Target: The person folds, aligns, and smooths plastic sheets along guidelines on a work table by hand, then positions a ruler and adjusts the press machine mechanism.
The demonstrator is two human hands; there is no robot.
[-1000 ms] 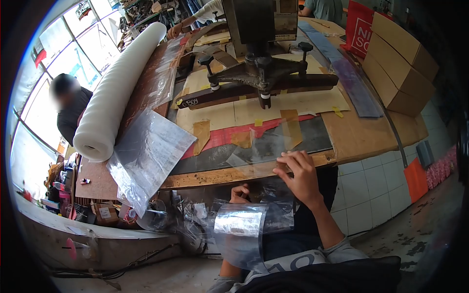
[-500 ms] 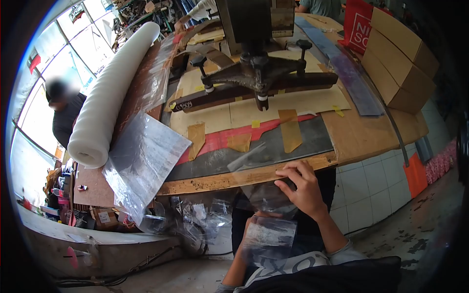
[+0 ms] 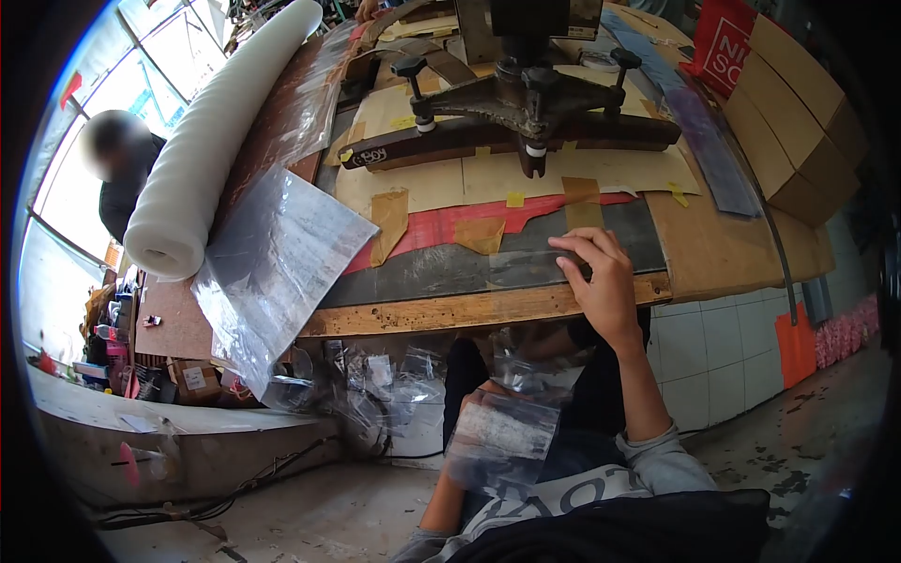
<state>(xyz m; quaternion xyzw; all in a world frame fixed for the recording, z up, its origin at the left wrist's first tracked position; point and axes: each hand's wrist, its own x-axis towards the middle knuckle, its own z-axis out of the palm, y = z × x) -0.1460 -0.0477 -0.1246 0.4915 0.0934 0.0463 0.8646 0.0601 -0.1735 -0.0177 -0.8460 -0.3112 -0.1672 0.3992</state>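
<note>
My right hand [image 3: 605,286] is raised above the front edge of the table [image 3: 450,314], with thumb and forefinger pinching a thin, nearly invisible piece of clear plastic [image 3: 526,267]. Low over my lap, my left hand [image 3: 483,392] is partly covered by a clear plastic sheet [image 3: 507,432], which drapes over its wrist. The fingers of that hand are hidden, so their grip is not visible. A dark metal press arm [image 3: 526,117] stands over taped cream boards [image 3: 432,188] on the table.
A large clear sheet [image 3: 282,253] hangs off the table's left front, beside a white foam roll [image 3: 216,141]. Cardboard boxes [image 3: 788,122] and a red bag [image 3: 723,47] stand at the right. Another person [image 3: 127,174] is at the left, and a co-worker's hand [image 3: 366,9] shows at the top.
My right hand has risen over the table edge with the clear piece. My left hand has dropped toward my lap and its draped sheet has shifted. The view has tilted down slightly.
</note>
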